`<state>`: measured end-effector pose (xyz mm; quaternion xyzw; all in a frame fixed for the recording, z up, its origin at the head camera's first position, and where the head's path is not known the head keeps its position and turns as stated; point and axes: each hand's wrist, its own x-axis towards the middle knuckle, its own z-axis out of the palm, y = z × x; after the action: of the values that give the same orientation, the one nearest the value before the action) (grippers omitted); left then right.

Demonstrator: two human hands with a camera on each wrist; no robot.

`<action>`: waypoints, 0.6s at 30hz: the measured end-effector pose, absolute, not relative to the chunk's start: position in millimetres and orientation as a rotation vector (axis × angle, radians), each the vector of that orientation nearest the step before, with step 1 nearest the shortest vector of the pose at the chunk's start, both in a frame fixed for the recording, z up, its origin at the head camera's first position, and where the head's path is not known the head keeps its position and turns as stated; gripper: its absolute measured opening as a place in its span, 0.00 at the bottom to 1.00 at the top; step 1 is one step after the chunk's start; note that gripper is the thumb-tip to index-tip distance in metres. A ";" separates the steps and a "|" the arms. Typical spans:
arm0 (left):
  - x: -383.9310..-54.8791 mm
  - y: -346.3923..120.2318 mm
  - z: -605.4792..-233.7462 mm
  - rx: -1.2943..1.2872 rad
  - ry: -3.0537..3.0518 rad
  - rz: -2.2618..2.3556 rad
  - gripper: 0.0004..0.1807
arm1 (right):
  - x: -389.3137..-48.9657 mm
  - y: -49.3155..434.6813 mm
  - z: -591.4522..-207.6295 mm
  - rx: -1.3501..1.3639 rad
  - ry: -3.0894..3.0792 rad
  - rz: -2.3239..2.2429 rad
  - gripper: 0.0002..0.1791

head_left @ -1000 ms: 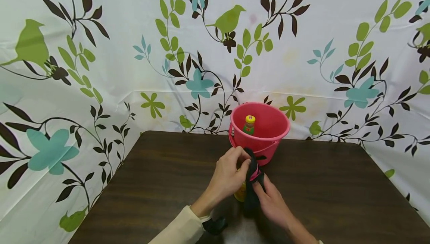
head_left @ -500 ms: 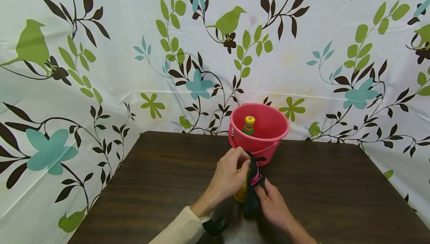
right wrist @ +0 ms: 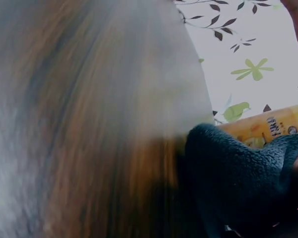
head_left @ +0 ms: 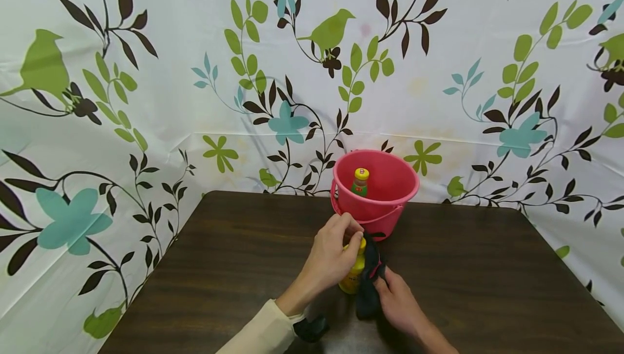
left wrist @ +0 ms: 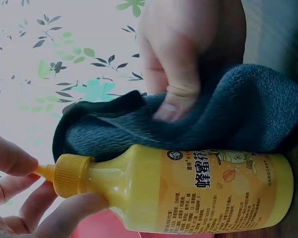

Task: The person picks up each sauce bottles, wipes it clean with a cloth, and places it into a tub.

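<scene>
A yellow squeeze bottle (head_left: 352, 279) with a printed label (left wrist: 213, 188) stands upright on the table. My left hand (head_left: 331, 251) holds it at the top, fingers and thumb around its nozzle and yellow cap (left wrist: 72, 176). In my right hand (head_left: 401, 302) is a dark teal cloth (head_left: 368, 301) with a pink bit showing. The right thumb (left wrist: 176, 106) presses into the cloth, which lies along the bottle's right side. The right wrist view has the cloth (right wrist: 233, 168) covering part of the bottle (right wrist: 268, 124), and only slivers of the hands.
Just behind the hands stands a pink bucket (head_left: 361, 210) with its handle down. Inside it is a small bottle (head_left: 361, 181) with a yellow cap and green label. The dark wooden table (head_left: 234, 251) meets a patterned curtain (head_left: 185, 94) at its back edge.
The right hand and cloth have slid slightly down along the bottle, baring more of its upper part and cap. My left hand has kept its place.
</scene>
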<state>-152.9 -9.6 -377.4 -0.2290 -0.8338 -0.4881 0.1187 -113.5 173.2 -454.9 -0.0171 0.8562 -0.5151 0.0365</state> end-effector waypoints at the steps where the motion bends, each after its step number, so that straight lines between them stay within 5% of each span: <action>1: -153.0 -9.6 -377.6 -0.672 -2.439 -1.432 0.03 | -114.8 174.4 -456.7 -0.054 2.646 -1.541 0.20; 10: -153.1 -9.7 -377.3 -0.683 -2.440 -1.428 0.02 | -122.5 176.5 -461.4 -0.181 2.824 -1.084 0.32; 18: -155.0 -10.4 -378.0 -0.674 -2.423 -1.404 0.02 | -121.1 179.2 -461.1 -0.249 2.735 -1.241 0.37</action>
<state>-155.0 -10.4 -378.0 -0.2319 -0.8340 -0.4833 0.1304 -121.1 179.2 -461.1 -0.0823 0.9057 -0.4109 0.0639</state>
